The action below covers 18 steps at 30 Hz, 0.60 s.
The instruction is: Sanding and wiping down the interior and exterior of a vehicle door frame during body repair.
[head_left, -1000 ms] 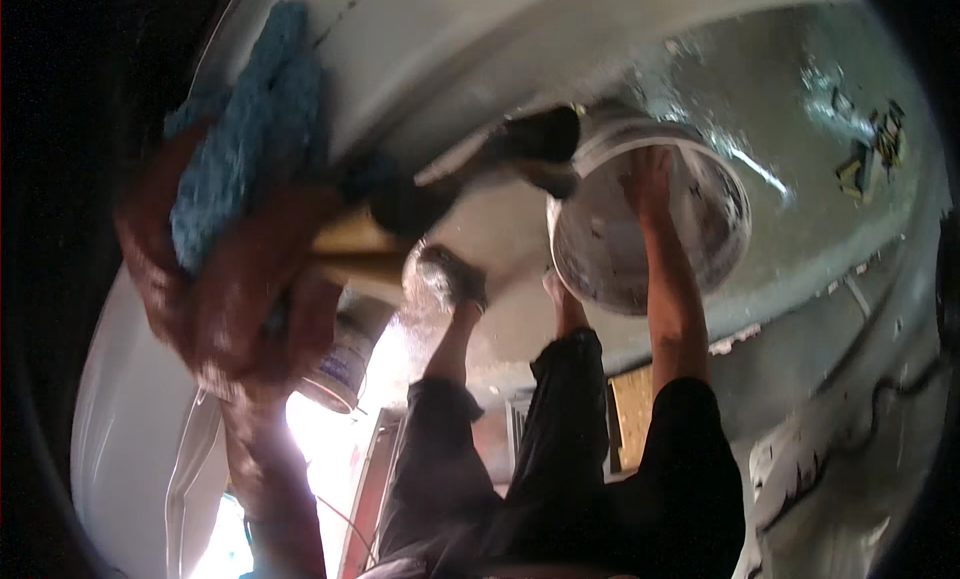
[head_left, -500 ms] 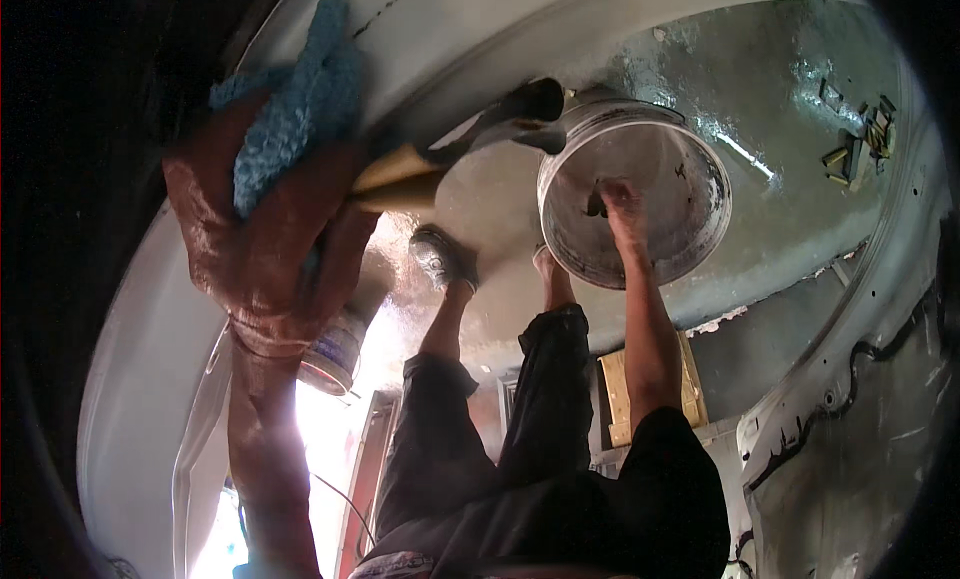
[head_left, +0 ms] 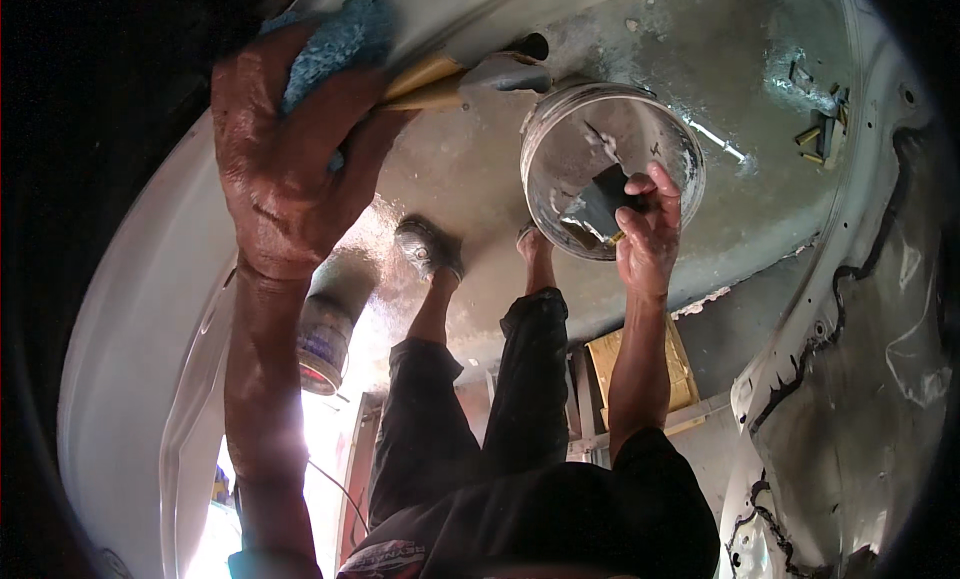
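Observation:
My left hand (head_left: 290, 169) is raised at the upper left and grips a blue cloth (head_left: 340, 34) together with a tan-handled scraper (head_left: 430, 84), whose grey blade points right. A round white bucket (head_left: 545, 129), smeared inside with grey paste, sits below me just past my feet. My right hand (head_left: 650, 229) reaches into the bucket and pinches a small dark spreader (head_left: 600, 204) against the paste on its bottom.
My dark trousers and sandalled feet (head_left: 430, 249) stand on a grey, stained floor (head_left: 730, 129). A white curved body panel (head_left: 130, 359) runs down the left, with a small tin (head_left: 325, 339) beside it. Another white panel with black seams (head_left: 850, 379) fills the right. A yellowish board (head_left: 685, 369) lies near my right arm.
My left hand with the cloth and scraper has risen toward the top of the view. My right hand has settled deeper in the bucket, where the dark spreader now shows.

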### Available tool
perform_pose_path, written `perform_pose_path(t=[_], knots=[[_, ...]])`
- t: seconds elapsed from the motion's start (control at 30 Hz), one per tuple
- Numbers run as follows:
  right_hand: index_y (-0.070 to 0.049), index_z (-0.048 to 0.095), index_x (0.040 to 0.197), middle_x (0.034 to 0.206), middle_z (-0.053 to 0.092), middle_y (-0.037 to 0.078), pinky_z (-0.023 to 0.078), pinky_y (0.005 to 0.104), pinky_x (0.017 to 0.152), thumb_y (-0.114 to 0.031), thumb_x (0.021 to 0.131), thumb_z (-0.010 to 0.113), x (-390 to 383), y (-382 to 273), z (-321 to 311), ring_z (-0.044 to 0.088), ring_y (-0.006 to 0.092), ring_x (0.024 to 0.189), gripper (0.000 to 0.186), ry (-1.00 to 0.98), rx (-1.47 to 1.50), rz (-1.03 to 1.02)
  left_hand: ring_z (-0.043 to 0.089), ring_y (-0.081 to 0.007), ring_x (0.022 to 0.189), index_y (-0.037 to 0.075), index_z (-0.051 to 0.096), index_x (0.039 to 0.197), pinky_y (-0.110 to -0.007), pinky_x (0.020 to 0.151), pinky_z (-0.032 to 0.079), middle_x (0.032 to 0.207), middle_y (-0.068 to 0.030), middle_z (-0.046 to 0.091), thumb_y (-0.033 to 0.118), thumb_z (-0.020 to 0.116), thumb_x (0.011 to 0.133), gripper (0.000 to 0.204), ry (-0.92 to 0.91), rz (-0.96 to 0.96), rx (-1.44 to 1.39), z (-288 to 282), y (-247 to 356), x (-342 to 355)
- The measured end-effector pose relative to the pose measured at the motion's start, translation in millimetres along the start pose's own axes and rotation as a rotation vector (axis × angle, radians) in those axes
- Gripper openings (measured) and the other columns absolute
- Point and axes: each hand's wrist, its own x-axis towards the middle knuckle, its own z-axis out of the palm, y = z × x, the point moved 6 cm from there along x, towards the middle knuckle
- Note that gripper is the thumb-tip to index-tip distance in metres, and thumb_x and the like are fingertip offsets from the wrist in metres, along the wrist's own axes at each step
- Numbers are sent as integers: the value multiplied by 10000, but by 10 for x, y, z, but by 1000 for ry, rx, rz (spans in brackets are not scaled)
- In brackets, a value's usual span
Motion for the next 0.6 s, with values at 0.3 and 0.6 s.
perform_pose_path(t=[0.3, 0.6], knots=[[-140, 271, 1627, 1527, 454, 202, 430, 463, 1140, 94, 832, 683, 53, -432, 335, 434, 365, 1438, 926, -121, -1186, -372, 607, -318, 1133, 127, 778, 1003, -435, 929, 535, 1235, -139, 628, 169, 903, 706, 326, -28, -60, -19, -25, 57, 41], [-139, 294, 1614, 1530, 454, 213, 505, 467, 1085, 158, 810, 626, -19, -960, 596, 491, 426, 1379, 918, 11, -1320, -476, 604, -347, 1017, 101, 720, 865, -455, 932, 495, 1127, -146, 625, 109, 717, 653, 212, 42, -16, -158, -158, 98, 89]])
